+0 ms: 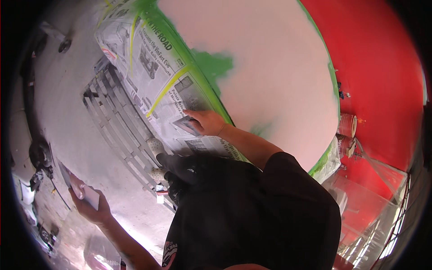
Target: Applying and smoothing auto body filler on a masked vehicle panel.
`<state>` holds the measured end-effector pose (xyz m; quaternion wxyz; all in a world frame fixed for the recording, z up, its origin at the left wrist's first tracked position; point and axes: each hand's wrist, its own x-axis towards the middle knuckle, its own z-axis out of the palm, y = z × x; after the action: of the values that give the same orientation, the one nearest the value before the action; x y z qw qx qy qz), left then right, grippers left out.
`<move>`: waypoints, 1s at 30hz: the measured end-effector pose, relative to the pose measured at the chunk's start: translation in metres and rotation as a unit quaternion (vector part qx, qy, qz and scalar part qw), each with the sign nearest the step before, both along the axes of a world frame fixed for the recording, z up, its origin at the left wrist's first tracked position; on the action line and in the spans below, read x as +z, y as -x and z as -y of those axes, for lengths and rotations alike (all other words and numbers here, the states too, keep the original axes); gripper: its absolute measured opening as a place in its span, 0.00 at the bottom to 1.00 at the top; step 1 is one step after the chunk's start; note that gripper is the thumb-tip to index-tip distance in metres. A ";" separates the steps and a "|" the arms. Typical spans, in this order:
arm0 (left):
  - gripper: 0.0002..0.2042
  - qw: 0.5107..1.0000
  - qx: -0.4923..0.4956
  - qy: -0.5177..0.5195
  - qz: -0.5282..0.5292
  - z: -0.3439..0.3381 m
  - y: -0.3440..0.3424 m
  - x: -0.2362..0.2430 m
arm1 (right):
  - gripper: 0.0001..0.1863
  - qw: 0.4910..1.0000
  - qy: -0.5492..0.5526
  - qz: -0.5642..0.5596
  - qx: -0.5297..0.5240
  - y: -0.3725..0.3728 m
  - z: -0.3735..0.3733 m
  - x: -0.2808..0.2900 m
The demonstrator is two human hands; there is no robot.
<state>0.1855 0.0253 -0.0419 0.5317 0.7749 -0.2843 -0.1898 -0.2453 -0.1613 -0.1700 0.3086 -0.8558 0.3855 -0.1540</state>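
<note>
My right hand is over newspaper masking, its fingers curled around a flat grey-brown piece whose kind I cannot make out. Beside it lies a large rounded panel, coated pale pink with green showing through in patches and along its edge. Yellow tape crosses the newspaper. Low on the left, away from the panel, my left hand grips a thin flat plate. A pale rectangular piece shows between its thumb and fingers.
A slatted grey pallet lies on the concrete floor by my perforated clogs. Red-stained cans stand beyond the panel, near a red surface. A wheel and a cord are at the far left.
</note>
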 end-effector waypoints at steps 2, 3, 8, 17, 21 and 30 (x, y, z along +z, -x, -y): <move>0.32 0.971 0.092 0.078 -0.205 -0.007 0.045 0.015 | 0.27 1.000 -0.017 0.025 0.007 0.002 0.000 0.004; 0.33 0.970 0.095 0.039 -0.221 -0.027 0.045 0.007 | 0.27 0.998 -0.050 -0.008 -0.021 0.002 0.003 0.008; 0.28 0.879 0.160 0.129 -0.430 -0.037 0.168 0.013 | 0.25 0.973 -0.123 0.134 -0.146 -0.002 0.011 0.015; 0.26 0.781 0.028 0.185 -0.595 0.043 0.290 0.006 | 0.19 0.994 -0.019 0.105 0.014 0.046 0.033 0.183; 0.27 0.787 -0.018 0.203 -0.583 0.078 0.319 0.005 | 0.20 0.940 0.248 -0.047 0.230 0.054 0.028 0.217; 0.21 0.903 -0.083 -0.049 -0.418 0.128 0.343 0.024 | 0.21 0.919 0.254 -0.111 0.280 0.069 0.036 0.234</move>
<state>-0.1573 -0.1022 -0.0183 0.5454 0.6233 -0.0897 -0.5532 -0.3140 -0.1969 0.0645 0.0669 -0.9900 0.1097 -0.0574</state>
